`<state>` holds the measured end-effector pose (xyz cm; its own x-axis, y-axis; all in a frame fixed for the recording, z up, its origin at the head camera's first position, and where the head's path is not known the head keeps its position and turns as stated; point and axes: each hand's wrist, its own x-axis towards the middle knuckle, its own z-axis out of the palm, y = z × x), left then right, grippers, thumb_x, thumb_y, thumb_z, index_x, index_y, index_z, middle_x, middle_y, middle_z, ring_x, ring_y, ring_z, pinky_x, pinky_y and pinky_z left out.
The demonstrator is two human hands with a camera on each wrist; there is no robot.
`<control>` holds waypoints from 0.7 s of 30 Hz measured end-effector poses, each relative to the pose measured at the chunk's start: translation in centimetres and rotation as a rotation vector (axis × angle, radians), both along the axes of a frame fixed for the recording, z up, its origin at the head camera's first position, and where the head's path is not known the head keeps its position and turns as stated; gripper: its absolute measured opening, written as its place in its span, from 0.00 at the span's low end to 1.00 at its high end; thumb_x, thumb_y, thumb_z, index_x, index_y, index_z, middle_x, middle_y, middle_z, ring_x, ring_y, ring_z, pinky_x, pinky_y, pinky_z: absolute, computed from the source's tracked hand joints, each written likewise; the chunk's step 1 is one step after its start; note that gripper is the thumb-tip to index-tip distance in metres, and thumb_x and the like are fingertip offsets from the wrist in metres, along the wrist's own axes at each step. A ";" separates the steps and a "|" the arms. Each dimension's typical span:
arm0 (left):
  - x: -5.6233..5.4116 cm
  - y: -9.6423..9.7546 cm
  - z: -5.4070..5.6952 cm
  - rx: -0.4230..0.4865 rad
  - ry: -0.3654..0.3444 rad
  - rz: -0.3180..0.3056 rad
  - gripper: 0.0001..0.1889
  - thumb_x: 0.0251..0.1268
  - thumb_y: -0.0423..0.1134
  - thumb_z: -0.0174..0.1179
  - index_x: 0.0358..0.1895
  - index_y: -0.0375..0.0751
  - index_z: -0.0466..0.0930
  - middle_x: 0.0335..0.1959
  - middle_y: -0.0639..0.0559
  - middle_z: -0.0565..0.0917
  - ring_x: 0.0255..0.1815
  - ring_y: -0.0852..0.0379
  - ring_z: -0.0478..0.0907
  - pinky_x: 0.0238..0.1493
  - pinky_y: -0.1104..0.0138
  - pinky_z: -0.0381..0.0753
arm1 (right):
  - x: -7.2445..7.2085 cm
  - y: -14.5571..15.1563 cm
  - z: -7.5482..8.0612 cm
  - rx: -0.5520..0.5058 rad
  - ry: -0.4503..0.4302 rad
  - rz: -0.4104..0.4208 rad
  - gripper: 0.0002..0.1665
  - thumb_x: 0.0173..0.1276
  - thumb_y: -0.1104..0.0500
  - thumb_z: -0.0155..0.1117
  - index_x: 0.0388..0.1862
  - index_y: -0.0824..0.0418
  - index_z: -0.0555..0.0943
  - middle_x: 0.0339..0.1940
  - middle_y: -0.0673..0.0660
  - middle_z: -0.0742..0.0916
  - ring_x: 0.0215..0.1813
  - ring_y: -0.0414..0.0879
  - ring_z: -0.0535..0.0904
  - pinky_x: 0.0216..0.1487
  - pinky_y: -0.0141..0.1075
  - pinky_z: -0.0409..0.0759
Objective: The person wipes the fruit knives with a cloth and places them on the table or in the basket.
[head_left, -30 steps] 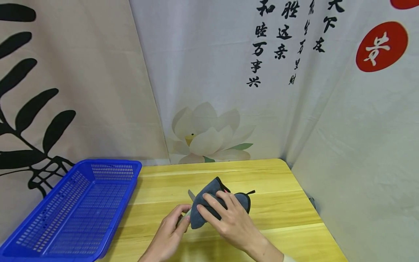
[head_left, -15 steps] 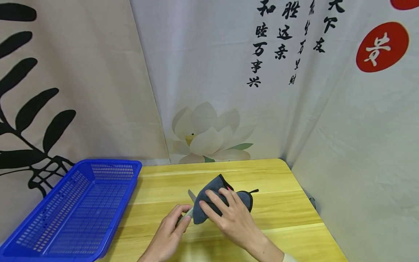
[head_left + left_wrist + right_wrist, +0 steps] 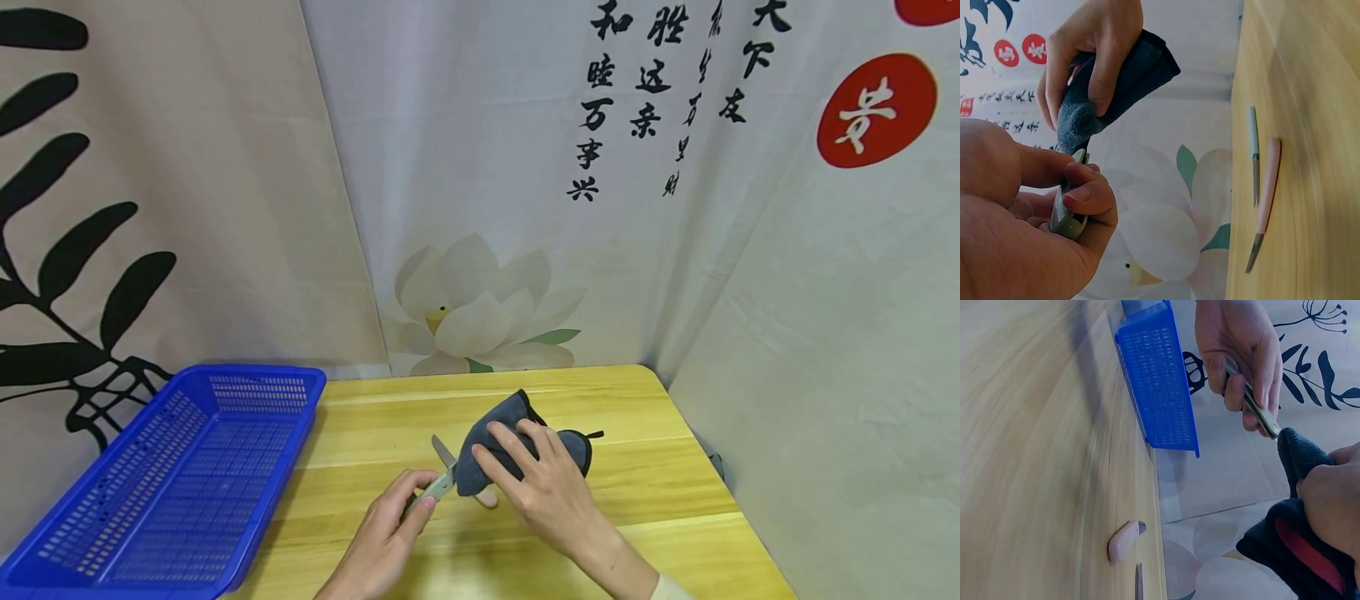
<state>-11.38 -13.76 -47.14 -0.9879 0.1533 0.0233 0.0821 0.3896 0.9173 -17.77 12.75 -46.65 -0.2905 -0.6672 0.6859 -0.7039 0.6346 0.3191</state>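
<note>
My left hand [image 3: 390, 521] grips a knife by its pale green handle [image 3: 435, 490], which slants up to the right above the table. My right hand [image 3: 543, 492] holds a dark blue-grey cloth [image 3: 483, 442] wrapped round the blade end of that knife; the blade itself is hidden. In the right wrist view a red patch [image 3: 1310, 553] shows in the cloth's folds. Two more knives lie on the table below: one with a pink handle [image 3: 1269, 181], one with a light green handle [image 3: 1252, 131]. The cloth and hands partly cover them in the head view.
A blue perforated plastic basket [image 3: 202, 492] stands at the left of the wooden table [image 3: 637, 450]. Printed curtains [image 3: 480, 167] hang behind the table and along its sides.
My right hand and the cloth have slid up and to the right, away from my left hand. More of the green handle shows, and a pale handle end on the table is uncovered.
</note>
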 end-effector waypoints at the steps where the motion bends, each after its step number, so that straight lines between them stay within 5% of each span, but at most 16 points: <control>1: 0.0 0.0 0.0 0.000 -0.001 0.001 0.12 0.93 0.44 0.56 0.65 0.50 0.84 0.39 0.52 0.77 0.35 0.63 0.72 0.36 0.69 0.72 | -0.1 0.1 0.0 0.000 -0.001 -0.004 0.33 0.68 0.66 0.78 0.72 0.49 0.87 0.73 0.61 0.86 0.61 0.61 0.82 0.58 0.54 0.88; 3: 0.0 0.0 0.0 0.001 -0.003 0.004 0.12 0.92 0.44 0.56 0.65 0.50 0.85 0.39 0.52 0.77 0.35 0.63 0.72 0.36 0.69 0.72 | -0.3 0.3 0.0 -0.002 0.000 -0.011 0.41 0.57 0.66 0.85 0.72 0.49 0.87 0.73 0.61 0.86 0.61 0.62 0.82 0.57 0.54 0.88; 5: 0.1 -0.1 -0.1 0.004 -0.005 0.005 0.12 0.92 0.44 0.56 0.66 0.50 0.85 0.39 0.53 0.77 0.35 0.63 0.72 0.36 0.69 0.72 | -0.5 0.4 0.0 -0.008 -0.001 -0.017 0.41 0.56 0.66 0.83 0.71 0.50 0.87 0.73 0.62 0.86 0.61 0.62 0.82 0.57 0.54 0.88; 10: 0.1 -0.2 -0.1 0.007 -0.012 0.003 0.12 0.92 0.44 0.57 0.66 0.51 0.85 0.39 0.52 0.77 0.35 0.63 0.72 0.36 0.68 0.72 | -1.0 0.9 0.0 -0.036 -0.013 -0.027 0.23 0.86 0.62 0.55 0.70 0.50 0.87 0.71 0.62 0.86 0.60 0.63 0.83 0.55 0.55 0.89; 13: 0.1 -0.3 -0.2 0.006 -0.012 -0.006 0.13 0.92 0.44 0.56 0.66 0.50 0.85 0.39 0.52 0.76 0.35 0.63 0.71 0.35 0.68 0.72 | -1.4 1.3 -0.2 -0.063 -0.018 -0.036 0.28 0.96 0.55 0.39 0.69 0.50 0.88 0.69 0.62 0.87 0.60 0.64 0.83 0.55 0.55 0.89; 21: 0.1 -0.4 -0.3 0.017 -0.004 -0.035 0.13 0.92 0.43 0.57 0.67 0.50 0.85 0.38 0.53 0.77 0.33 0.65 0.72 0.34 0.69 0.73 | -2.8 3.1 -0.8 -0.144 -0.060 -0.080 0.28 0.96 0.51 0.39 0.65 0.54 0.89 0.68 0.65 0.87 0.59 0.65 0.82 0.56 0.57 0.87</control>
<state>-11.23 -14.20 -47.43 -0.9821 0.1871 0.0226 0.0919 0.3710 0.9241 -20.60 15.88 -47.45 -0.3819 -0.5366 0.7525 -0.6645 0.7253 0.1800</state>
